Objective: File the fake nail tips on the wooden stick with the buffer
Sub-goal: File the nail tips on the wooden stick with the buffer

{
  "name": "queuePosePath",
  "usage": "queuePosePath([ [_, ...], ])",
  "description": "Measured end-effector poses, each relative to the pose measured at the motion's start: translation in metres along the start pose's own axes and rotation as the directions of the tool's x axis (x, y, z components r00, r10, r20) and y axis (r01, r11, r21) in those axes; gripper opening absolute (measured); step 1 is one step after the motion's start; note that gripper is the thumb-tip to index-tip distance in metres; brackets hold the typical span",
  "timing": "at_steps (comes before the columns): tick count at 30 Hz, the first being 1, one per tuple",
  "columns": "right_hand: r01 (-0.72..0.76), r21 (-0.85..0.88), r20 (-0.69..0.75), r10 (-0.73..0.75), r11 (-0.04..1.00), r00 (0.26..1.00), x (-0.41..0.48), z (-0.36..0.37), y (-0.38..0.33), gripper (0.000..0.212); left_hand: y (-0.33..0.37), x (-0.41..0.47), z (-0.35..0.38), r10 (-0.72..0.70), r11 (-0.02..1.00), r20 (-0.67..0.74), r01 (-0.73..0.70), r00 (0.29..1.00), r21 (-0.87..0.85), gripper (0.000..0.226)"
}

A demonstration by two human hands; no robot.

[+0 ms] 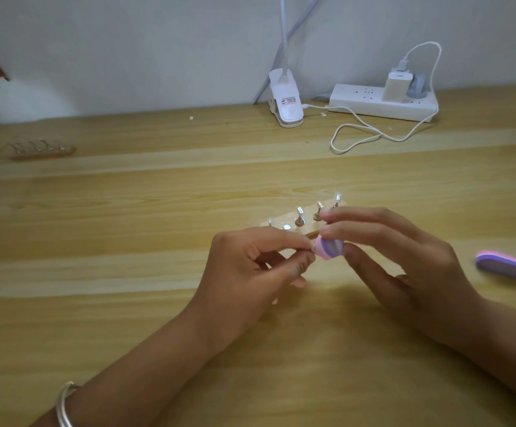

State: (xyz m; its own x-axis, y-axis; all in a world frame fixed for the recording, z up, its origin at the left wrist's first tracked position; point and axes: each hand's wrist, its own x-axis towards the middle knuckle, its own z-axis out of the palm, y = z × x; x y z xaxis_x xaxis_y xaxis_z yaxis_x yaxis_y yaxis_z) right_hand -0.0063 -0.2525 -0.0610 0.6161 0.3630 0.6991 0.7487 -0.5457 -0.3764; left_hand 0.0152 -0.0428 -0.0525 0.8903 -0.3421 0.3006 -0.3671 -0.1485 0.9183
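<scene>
Two hands meet over a wooden table, buffer against nail tip

The pink-and-purple buffer (330, 247) sits pinched between the thumb and curled fingers of the right hand (404, 257), its end touching a small nail tip (313, 248) that the left hand (250, 266) pinches narrowly between thumb and forefinger. Just behind the hands lies a wooden stick (309, 230) with at least four more tips standing upright on it. A second buffer (503, 265) lies on the table (127, 241) near the right hand, and a second wooden stick (42, 151) with tips rests well apart at the far left. At the back are one clip lamp (286, 100) and one power strip (379, 103) with a charger (395, 86). One bracelet (64, 402) circles the left wrist.
</scene>
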Motion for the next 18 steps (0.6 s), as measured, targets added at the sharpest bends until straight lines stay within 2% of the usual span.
queuePosePath([
  [2, 0.036, -0.054, 0.047, -0.034, 0.998, 0.998, 0.0, 0.001, 0.001, 0.031, 0.001, 0.0, 0.0, 0.022, 0.999, 0.02, -0.023, 1.0, 0.042, 0.017],
  [6, 0.006, -0.081, 0.053, -0.001, 0.997, 0.999, 0.0, -0.001, 0.005, 0.025, -0.001, 0.002, 0.001, 0.035, 0.994, 0.041, -0.039, 0.999, 0.106, 0.02],
  [9, 0.075, -0.101, 0.108, -0.064, 0.992, 0.992, -0.001, 0.0, 0.002, 0.029, -0.001, 0.002, 0.002, 0.087, 0.983, 0.057, -0.094, 0.995, 0.157, 0.033],
  [14, 0.03, -0.104, 0.11, -0.018, 0.994, 0.994, 0.002, -0.009, 0.01, 0.03, -0.004, 0.002, 0.002, 0.025, 0.994, 0.038, -0.029, 0.999, 0.105, 0.018],
  [18, 0.09, -0.08, 0.147, -0.077, 0.993, 0.986, 0.0, -0.005, 0.007, 0.031, -0.003, 0.003, 0.002, 0.079, 0.986, 0.06, -0.087, 0.995, 0.145, 0.028],
])
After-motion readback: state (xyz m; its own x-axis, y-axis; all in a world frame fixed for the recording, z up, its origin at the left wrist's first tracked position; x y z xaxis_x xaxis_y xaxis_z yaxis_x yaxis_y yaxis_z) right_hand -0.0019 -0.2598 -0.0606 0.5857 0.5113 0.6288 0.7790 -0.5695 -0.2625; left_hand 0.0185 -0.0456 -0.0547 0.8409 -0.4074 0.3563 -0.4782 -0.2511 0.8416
